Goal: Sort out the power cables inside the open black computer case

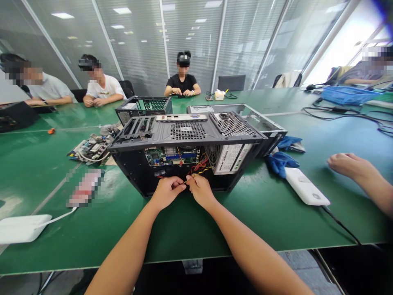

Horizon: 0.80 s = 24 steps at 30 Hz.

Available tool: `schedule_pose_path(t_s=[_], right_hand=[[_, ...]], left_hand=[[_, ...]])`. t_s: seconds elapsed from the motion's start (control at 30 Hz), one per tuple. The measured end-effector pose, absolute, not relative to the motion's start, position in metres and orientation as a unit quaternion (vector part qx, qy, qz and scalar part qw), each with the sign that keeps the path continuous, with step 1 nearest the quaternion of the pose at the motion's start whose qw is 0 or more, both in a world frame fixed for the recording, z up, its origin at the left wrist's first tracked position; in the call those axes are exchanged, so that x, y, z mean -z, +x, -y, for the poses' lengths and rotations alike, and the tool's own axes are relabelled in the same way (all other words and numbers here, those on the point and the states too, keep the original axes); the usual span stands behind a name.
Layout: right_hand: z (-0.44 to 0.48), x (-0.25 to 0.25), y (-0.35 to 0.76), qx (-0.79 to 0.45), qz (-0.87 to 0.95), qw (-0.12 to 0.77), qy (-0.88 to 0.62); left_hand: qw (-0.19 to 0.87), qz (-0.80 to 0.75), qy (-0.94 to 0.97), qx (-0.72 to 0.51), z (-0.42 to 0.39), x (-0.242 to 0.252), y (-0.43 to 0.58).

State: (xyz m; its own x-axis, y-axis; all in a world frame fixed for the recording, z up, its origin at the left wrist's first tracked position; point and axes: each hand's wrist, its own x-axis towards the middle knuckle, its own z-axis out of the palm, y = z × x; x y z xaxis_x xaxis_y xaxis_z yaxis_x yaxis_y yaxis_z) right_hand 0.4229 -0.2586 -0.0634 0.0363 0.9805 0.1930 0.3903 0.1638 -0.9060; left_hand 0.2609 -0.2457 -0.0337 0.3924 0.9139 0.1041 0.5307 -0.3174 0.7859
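A black computer case [166,133] stands on the green table with its open side toward me. Inside it I see a motherboard [172,155] and, at the right, a power supply [231,159] with a white label. A bundle of red, yellow and black cables [201,164] hangs from the power supply. At the case's opening my left hand [168,190] pinches a thin cable between thumb and fingers. My right hand [199,189] grips the same run of cable close beside it, fingertips almost touching the left ones. The cable's end is hidden by my fingers.
Two more cases, one [147,105] behind left and one [260,123] behind right, stand near mine. Circuit boards [92,147] lie left; blue gloves [281,162] and a white power bank [307,186] lie right. Another person's hand [346,164] rests at right; several people sit around.
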Motion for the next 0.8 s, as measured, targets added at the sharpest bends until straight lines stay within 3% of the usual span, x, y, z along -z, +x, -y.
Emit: schedule_pose_path(t_s=[0.8], right_hand=[[0.2605, 0.0582, 0.4222, -0.325, 0.612, 0.457, -0.558]], left_hand=[[0.403, -0.486, 0.715, -0.301, 0.242, 0.037, 0.2586]])
